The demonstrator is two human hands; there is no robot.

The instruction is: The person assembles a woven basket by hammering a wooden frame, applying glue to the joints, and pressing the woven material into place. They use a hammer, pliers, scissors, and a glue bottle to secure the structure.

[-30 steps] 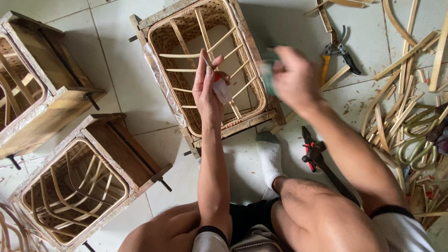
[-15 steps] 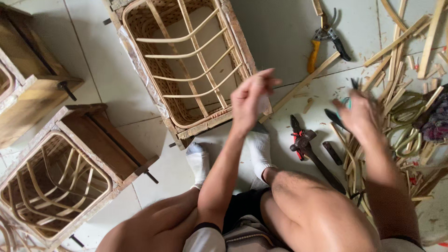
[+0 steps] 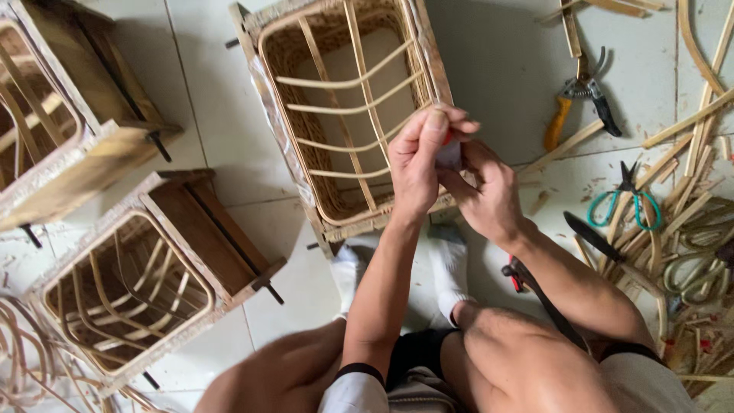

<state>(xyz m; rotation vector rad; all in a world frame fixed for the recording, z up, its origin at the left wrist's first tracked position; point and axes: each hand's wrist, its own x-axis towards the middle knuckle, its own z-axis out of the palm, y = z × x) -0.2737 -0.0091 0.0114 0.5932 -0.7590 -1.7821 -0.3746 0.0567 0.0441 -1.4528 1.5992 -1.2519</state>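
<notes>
My left hand (image 3: 419, 162) and my right hand (image 3: 487, 191) meet over the near right corner of a rattan basket on a wooden frame (image 3: 275, 46). Both pinch one small white and red object (image 3: 448, 151), mostly hidden by the fingers. The basket stands on the tiled floor between my feet in white socks (image 3: 348, 264), its bent ribs showing inside.
Two more framed baskets (image 3: 180, 222) lie at the left. Orange-handled pliers (image 3: 556, 122), green-handled scissors (image 3: 613, 200), a dark blade (image 3: 592, 235) and red-handled cutters (image 3: 514, 277) lie on the floor at the right among loose rattan strips (image 3: 692, 122).
My right hand came back from the tools at the right and joined my left hand on the small object. My view shifted slightly.
</notes>
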